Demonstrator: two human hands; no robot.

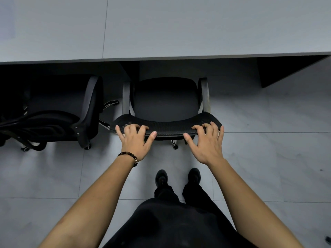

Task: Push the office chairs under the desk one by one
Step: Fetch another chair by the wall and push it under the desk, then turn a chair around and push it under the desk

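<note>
A black office chair (166, 101) stands in front of me, facing the grey desk (179, 33). The front of its seat lies in shadow at the desk's edge. My left hand (136, 140) grips the top of its mesh backrest (170, 126) near the left end. My right hand (206, 142) grips the same top edge near the right end. A second black office chair (59, 111) stands to the left, its seat partly under the desk.
A dark desk panel (286, 70) hangs down at the right, and another panel (129, 70) divides the two chair bays. Grey floor tiles (268, 140) spread to the right and behind. My black shoes (177, 178) stand just behind the chair.
</note>
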